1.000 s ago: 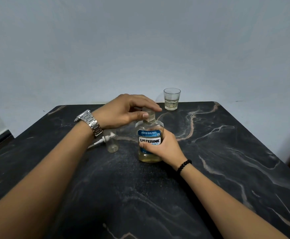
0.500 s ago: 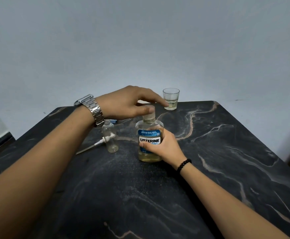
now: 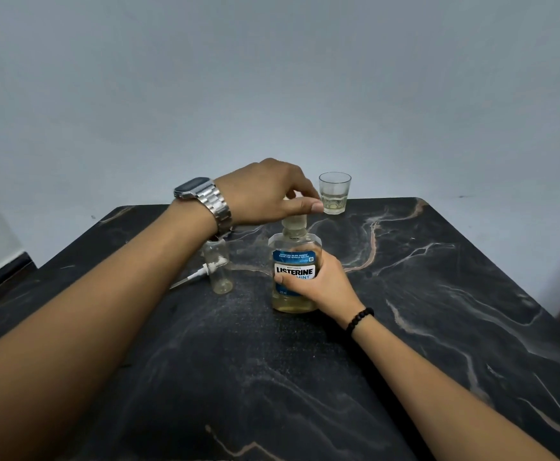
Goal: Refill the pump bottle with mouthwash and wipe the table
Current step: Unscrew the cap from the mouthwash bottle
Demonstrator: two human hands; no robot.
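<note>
Pump bottle [image 3: 219, 269], small, clear plastic and uncapped, stands left of centre frame on the black marbled worktop [image 3: 438, 311], its white pump [image 3: 195, 276] lying beside it. Left hand [image 3: 268, 194] pinches the clear cap [image 3: 294, 222] of the Listerine mouthwash bottle [image 3: 294, 277]. Right hand [image 3: 322, 284] wraps the body. Judgement: hold the body firmly upright while twisting, preventing spills.

Dark veined table [image 3: 438, 311], seemingly polished stone; clear plastic mouthwash bottle [image 3: 293, 277]; glossy glass tumbler [image 3: 334, 194]; steel watch [image 3: 205, 197].
</note>
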